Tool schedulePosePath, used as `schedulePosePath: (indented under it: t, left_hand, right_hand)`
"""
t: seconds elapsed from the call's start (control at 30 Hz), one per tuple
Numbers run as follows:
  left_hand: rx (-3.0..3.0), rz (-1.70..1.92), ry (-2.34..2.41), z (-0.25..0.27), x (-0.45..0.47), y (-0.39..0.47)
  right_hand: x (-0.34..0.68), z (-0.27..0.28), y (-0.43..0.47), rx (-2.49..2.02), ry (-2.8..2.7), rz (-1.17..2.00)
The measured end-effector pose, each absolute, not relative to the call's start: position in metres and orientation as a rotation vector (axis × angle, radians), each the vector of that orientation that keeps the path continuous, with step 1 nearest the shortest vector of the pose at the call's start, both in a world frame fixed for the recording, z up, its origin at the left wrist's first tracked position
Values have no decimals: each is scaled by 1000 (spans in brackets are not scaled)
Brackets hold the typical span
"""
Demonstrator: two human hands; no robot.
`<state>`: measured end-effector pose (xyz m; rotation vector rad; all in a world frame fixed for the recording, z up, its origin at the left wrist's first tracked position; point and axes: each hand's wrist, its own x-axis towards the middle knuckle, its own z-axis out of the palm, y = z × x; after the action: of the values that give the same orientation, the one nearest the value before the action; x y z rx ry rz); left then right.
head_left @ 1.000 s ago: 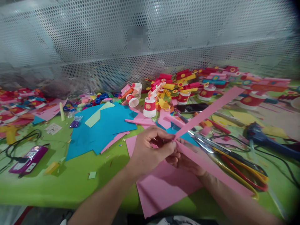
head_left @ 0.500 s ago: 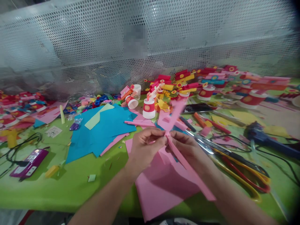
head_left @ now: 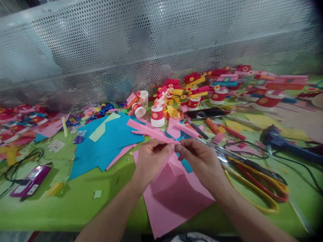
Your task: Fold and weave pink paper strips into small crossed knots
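Note:
Between my hands is a pink paper-like strip (head_left: 148, 129), stretching from the fingertips away to the upper left. My left hand (head_left: 151, 161) pinches it near its close end, thumb on top. The fingertips of my right hand (head_left: 202, 156) are closed on the tip of that same end. Below both hands lies a pink sheet (head_left: 176, 201), partly in shadow. Just beyond them stands a white cup (head_left: 157, 116) with a red band, upside down.
Blue sheets (head_left: 108, 137) lie to the left, near a purple power adapter (head_left: 31, 181). On the right are scissors (head_left: 252, 178) with yellow and red handles, and a blue glue gun (head_left: 287, 144). Decorated cups (head_left: 218, 96) line the back before a perforated metal panel (head_left: 176, 40).
The strip has swung: its long part, earlier hanging over my right forearm with another part pointing up, now points to the upper left. My hands stay close together.

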<state>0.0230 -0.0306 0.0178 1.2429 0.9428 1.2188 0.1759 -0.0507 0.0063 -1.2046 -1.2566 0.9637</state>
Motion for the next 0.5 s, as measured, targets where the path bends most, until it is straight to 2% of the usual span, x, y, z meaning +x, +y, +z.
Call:
schedulePosePath:
  t: [0.5]
  left_hand:
    - [1217, 1238, 982, 10, 24, -28]
  right_hand:
    - [178, 1, -48, -1297, -1327, 947]
